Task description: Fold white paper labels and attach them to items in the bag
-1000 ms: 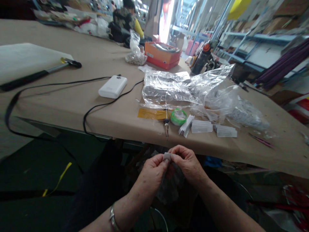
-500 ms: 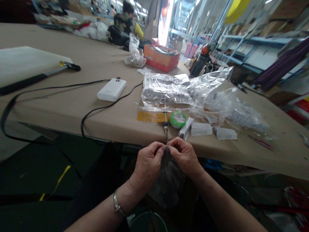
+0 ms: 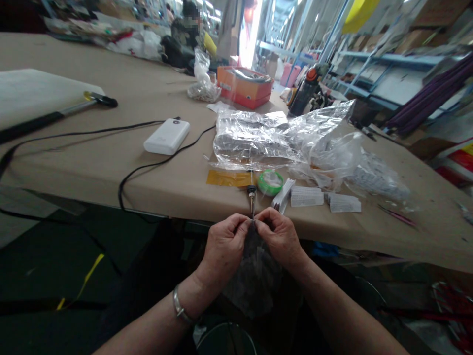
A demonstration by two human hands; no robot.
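Note:
My left hand and my right hand meet at the table's front edge, fingertips pinched together. Whatever lies between them is too small to make out. Just beyond the fingertips, a thin tool with a black collar and metal shaft points toward me, its tip close to my fingers. Below my hands, a translucent plastic bag hangs over my lap; whether my fingers grip it is unclear. Close by on the table are a green-rimmed roll, a strip of amber film and stacks of white strips.
A large clear plastic bag lies behind the tool. To the left are a white power bank with a black cable and a white board. An orange box stands farther back, tweezers at right. A person sits beyond.
The view has shifted slightly, so the table things sit a little farther left. My hands keep the same pinched pose.

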